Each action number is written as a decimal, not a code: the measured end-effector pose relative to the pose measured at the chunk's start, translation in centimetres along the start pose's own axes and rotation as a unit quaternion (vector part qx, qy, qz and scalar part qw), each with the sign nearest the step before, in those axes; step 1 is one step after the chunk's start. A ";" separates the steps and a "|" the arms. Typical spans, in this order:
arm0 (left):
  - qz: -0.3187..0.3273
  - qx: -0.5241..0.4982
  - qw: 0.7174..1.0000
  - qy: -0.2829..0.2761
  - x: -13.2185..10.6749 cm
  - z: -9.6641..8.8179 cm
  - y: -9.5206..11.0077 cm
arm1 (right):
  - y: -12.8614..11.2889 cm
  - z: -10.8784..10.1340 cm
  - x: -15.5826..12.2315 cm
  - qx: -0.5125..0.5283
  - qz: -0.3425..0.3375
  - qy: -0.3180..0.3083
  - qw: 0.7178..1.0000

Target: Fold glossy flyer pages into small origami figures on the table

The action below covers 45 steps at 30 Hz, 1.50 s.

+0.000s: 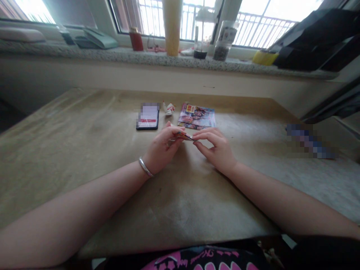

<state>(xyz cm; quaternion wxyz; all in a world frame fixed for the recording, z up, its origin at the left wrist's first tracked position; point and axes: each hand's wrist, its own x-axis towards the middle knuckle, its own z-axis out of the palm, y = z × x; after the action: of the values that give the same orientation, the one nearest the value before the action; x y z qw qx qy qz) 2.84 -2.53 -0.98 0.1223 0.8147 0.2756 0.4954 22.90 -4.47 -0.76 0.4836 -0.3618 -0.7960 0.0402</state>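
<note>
My left hand [163, 148], with a silver bangle on the wrist, and my right hand [216, 148] meet over the middle of the beige table [84, 150]. Both pinch a small folded piece of coloured paper [185, 137] between the fingertips, a little above the table. Just behind the hands lies a colourful printed sheet [197, 116] flat on the table. A phone [148, 117] lies to its left, and a small crumpled white and red paper piece [169, 108] sits between them.
A stone window sill [112, 56] runs along the back with a red jar [136, 39], a tall yellow cylinder [172, 26], glass containers [225, 41] and a black bag [317, 41]. A blurred object [309, 142] lies at the table's right.
</note>
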 end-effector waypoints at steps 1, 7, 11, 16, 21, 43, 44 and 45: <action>0.002 0.004 1.000 -0.004 0.0 -0.1 0.1 | 0.0 0.0 0.0 -0.006 -0.002 0.002 1.000; 0.016 0.015 1.000 -0.005 0.3 -0.2 0.1 | -0.2 -0.3 0.0 -0.054 -0.003 0.001 0.999; 0.037 0.028 0.999 -0.009 0.4 -0.3 0.2 | -0.3 -0.4 0.0 -0.111 -0.013 0.012 0.994; -0.009 0.030 0.999 -0.012 0.3 -0.4 0.2 | -0.4 -0.4 0.0 -0.136 -0.020 0.020 0.990; -0.038 -0.027 0.999 0.017 0.3 -0.3 -0.2 | -0.3 -0.4 0.0 -0.138 -0.020 0.019 0.990; 0.032 -0.060 0.998 0.003 0.5 -0.1 -0.7 | 0.4 0.3 -0.4 -0.049 0.011 -0.037 0.998; 0.023 -0.073 0.997 0.002 0.5 -0.1 -0.6 | 0.4 0.3 -0.4 -0.046 0.006 -0.036 0.998; 0.012 -0.086 0.996 -0.001 0.4 -0.1 -0.5 | 0.5 0.3 -0.3 -0.042 -0.002 -0.035 0.999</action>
<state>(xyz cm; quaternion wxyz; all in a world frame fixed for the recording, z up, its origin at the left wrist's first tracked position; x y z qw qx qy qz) 2.77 -1.85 -0.87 0.1857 0.8050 0.2218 0.5180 23.03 -4.24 -1.34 0.4402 -0.3783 -0.8141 0.0185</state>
